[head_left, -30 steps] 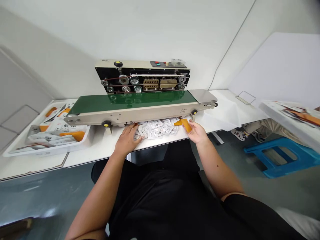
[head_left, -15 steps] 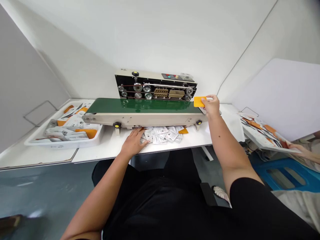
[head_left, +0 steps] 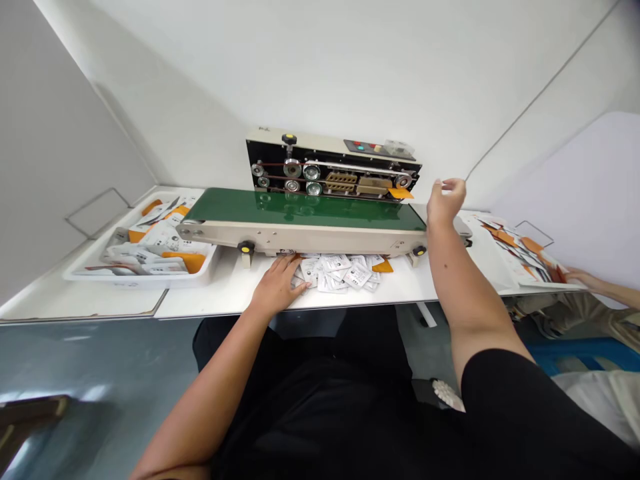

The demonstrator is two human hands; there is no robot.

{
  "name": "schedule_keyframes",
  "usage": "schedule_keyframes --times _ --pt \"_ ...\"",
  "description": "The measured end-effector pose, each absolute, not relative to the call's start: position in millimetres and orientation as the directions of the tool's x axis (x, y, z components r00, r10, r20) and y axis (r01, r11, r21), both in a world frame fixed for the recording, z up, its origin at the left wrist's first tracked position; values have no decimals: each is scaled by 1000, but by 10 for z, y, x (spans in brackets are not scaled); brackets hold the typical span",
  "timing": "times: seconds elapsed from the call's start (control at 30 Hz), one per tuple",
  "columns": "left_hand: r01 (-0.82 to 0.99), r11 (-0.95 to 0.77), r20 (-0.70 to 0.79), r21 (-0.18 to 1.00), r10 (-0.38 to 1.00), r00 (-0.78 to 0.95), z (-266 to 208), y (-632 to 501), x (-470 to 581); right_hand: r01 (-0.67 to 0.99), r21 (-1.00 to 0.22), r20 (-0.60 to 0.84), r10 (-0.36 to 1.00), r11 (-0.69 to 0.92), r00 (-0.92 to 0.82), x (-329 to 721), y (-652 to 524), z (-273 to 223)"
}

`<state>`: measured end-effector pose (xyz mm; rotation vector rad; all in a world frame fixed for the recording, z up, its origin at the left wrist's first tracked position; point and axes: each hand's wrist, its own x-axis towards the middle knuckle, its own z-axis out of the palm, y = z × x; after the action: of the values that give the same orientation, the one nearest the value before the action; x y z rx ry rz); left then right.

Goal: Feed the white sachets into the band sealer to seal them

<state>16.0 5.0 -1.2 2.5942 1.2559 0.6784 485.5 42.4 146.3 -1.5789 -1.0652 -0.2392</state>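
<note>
My left hand [head_left: 278,283] lies on the white table [head_left: 210,297] with its fingers stretched out. Thumb and fingers touch the left side of a pile of small white printed sachets [head_left: 345,272]. An orange sachet [head_left: 384,266] shows at the pile's right end, under the front of the conveyor. At the right end of the band sealer [head_left: 335,167], another orange sachet [head_left: 401,193] sticks out flat from the rollers. My right hand [head_left: 447,200] is raised just right of it, apart from it, fingers loosely bent and holding nothing.
The sealer's green conveyor belt [head_left: 300,210] runs in front of its rollers. On the left stands a white bin [head_left: 135,280] of white and orange sachets. At far right, another person's hand [head_left: 583,277] is at a tray [head_left: 540,289] of sachets. Walls stand close behind.
My right hand has let go of the orange sachet and drawn back to the right. That sachet has moved into the sealer's right end. My left hand stays by the pile; the view has shifted.
</note>
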Motion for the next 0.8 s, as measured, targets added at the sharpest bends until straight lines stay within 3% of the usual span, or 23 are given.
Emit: schedule_keyframes --times 0.07,0.1,0.23,0.33,0.63,0.8 --pt "692 -625 300 362 781 548 -3 48 173 776 -622 751 362 107 552 4623 21 1171" --pt "692 -623 285 365 782 554 1 48 180 795 -592 769 384 129 510 4475 -191 986" --pt "690 -625 251 365 780 573 14 54 206 864 -470 594 789 180 159 3963 -857 230" --pt "691 -628 251 358 777 577 10 49 208 883 -431 447 894 184 32 3857 -1009 -139" --pt "713 -622 279 323 783 556 -71 87 165 821 -566 412 888 72 206 3975 -909 -339" --pt "720 -618 263 316 786 560 -60 100 166 856 -516 447 852 -4 273 3956 -905 -363"
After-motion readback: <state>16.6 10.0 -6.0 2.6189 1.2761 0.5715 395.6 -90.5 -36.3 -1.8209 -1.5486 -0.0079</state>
